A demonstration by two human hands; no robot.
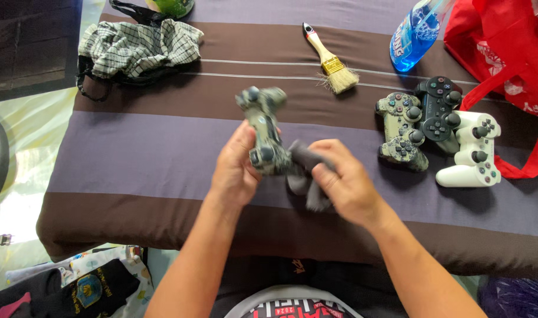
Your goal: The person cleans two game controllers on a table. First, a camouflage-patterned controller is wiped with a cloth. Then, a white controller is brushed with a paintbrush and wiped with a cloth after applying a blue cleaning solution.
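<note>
A camouflage game controller (263,126) is gripped above the striped mattress (139,171) by the left hand (236,168); a grey cloth (304,171) is pinched in right-hand fingers (325,176). Crevices are best wiped with firm, short strokes.

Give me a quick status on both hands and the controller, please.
Left hand grips camouflage controller. Right hand presses grey cloth against it. Three more controllers at right, clear of the work.

Bright, even daylight; motion blur at centre.
You get soft shadows under the three gamepads (437,132) at right and the brush (331,59) far off. Left hand (236,171), right hand (345,182) and the held controller (263,126) smear; left edge washes out pale.
</note>
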